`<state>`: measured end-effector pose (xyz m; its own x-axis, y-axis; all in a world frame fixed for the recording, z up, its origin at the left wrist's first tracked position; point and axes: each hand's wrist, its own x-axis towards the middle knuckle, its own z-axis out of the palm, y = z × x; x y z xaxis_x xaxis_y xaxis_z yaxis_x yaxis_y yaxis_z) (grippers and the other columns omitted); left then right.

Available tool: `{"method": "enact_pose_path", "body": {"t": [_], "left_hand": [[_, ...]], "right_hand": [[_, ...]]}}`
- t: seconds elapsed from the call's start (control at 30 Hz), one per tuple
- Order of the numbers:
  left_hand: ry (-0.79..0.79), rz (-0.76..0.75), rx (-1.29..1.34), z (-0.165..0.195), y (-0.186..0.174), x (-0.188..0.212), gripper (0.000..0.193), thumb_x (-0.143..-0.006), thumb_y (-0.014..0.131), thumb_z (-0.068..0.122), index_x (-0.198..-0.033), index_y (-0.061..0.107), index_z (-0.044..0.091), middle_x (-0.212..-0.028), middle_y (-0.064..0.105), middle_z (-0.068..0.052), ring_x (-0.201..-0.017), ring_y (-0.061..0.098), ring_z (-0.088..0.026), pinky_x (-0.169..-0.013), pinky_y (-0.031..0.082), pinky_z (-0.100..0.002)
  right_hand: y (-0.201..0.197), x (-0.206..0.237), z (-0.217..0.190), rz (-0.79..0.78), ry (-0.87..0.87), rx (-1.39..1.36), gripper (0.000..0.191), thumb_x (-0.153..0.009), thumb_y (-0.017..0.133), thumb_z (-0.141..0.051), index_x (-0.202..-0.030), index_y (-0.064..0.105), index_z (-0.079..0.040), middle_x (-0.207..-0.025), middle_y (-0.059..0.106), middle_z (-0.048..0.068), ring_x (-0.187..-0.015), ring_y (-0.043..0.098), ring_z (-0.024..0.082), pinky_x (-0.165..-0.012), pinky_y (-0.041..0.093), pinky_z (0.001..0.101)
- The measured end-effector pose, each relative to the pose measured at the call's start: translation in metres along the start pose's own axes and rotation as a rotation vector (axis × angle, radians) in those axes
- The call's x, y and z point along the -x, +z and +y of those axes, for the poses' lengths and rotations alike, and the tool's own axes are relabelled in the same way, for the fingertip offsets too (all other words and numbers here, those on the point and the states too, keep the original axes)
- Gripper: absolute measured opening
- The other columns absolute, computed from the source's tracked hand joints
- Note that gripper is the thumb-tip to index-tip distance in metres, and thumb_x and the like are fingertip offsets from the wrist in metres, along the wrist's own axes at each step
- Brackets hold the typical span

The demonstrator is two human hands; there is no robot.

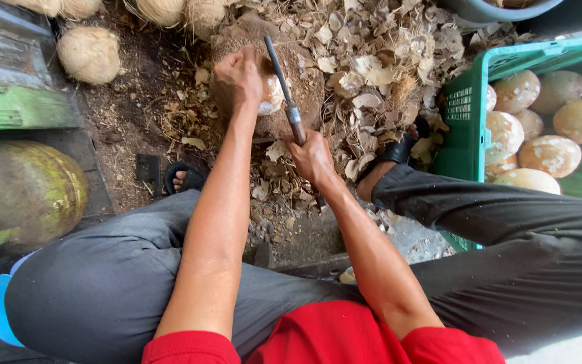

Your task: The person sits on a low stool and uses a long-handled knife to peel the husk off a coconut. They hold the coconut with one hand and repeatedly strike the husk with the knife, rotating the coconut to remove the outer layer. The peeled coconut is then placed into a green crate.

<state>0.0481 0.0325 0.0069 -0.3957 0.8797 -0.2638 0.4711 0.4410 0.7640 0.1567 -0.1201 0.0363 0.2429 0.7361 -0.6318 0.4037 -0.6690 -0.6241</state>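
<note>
Coconut [272,93] sits on top of the round wooden block [308,87], half stripped, pale flesh showing where the brown shell is gone. Your left hand [238,79] clamps over its near-left side, fingers curled tight and pressed together around the curve. Your right hand [312,158] is just this side of the block, fist closed on the handle of the long blade [283,87], which slants up across the block and rests against the coconut's right flank, very close to your left fingertips.

That closeness is the main risk, as I judge it: if the blade skids off the hard rounded shell, it would travel toward the hand pinning the nut. A wet patch of exposed flesh could make the coconut twist under your grip and invite just that slip.

Shell chips [372,61] lie heaped beyond and to the right of the block, and more are scattered on your side of it; loose pieces underneath the nut could let it rock. Your sandalled feet [184,178] rest either side of the block, near where a glancing stroke might land. Right of the block, well apart, the green crate [465,114] holds peeled coconuts [550,155]. Unpeeled husked ones [89,54] lie to the block's left.
</note>
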Motion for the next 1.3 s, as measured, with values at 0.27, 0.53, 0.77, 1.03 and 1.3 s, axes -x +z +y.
{"method": "enact_pose_path", "body": {"t": [0.27, 0.53, 0.77, 1.03, 1.3], "left_hand": [[-0.055, -0.023, -0.024, -0.001, 0.004, -0.001, 0.048, -0.092, 0.061, 0.051, -0.058, 0.054, 0.018, -0.053, 0.05, 0.006, -0.048, 0.044, -0.011, -0.05, 0.037, -0.03], [-0.039, 0.028, -0.031, -0.002, 0.005, 0.0, 0.046, -0.089, 0.06, 0.051, -0.055, 0.055, 0.022, -0.054, 0.051, 0.007, -0.049, 0.043, -0.011, -0.048, 0.035, -0.031], [-0.078, -0.003, -0.006, -0.005, 0.004, -0.002, 0.041, -0.088, 0.057, 0.052, -0.059, 0.058, 0.022, -0.053, 0.053, 0.007, -0.046, 0.045, -0.01, -0.047, 0.037, -0.031], [-0.09, -0.064, -0.024, 0.002, 0.005, -0.002, 0.043, -0.087, 0.053, 0.055, -0.063, 0.063, 0.02, -0.059, 0.056, 0.005, -0.05, 0.043, -0.012, -0.048, 0.034, -0.033], [0.097, -0.064, 0.001, -0.018, -0.006, -0.004, 0.044, -0.083, 0.058, 0.064, -0.071, 0.069, 0.023, -0.071, 0.067, 0.005, -0.063, 0.06, -0.014, -0.056, 0.046, -0.039]], "right_hand": [[-0.009, 0.014, 0.009, 0.116, -0.225, -0.058, 0.032, -0.101, 0.064, -0.028, -0.083, 0.064, -0.001, -0.065, 0.058, 0.005, -0.054, 0.051, 0.014, -0.05, 0.046, 0.0374], [0.003, -0.007, 0.019, -0.026, -0.112, -0.039, 0.016, -0.093, 0.061, -0.022, -0.087, 0.069, -0.01, -0.066, 0.061, 0.003, -0.051, 0.053, 0.013, -0.05, 0.048, 0.0366], [-0.016, 0.02, 0.004, -0.034, -0.062, -0.091, 0.02, -0.095, 0.062, -0.023, -0.089, 0.068, -0.005, -0.063, 0.06, 0.004, -0.046, 0.048, 0.014, -0.043, 0.044, 0.0384], [0.002, -0.004, 0.017, -0.048, 0.105, -0.029, 0.016, -0.097, 0.058, -0.024, -0.083, 0.056, -0.016, -0.064, 0.059, 0.003, -0.043, 0.051, 0.012, -0.035, 0.045, 0.0324], [-0.013, 0.015, 0.028, -0.055, -0.031, -0.257, 0.02, -0.093, 0.066, -0.027, -0.085, 0.061, -0.01, -0.062, 0.054, 0.002, -0.047, 0.05, 0.011, -0.042, 0.041, 0.03]]}}
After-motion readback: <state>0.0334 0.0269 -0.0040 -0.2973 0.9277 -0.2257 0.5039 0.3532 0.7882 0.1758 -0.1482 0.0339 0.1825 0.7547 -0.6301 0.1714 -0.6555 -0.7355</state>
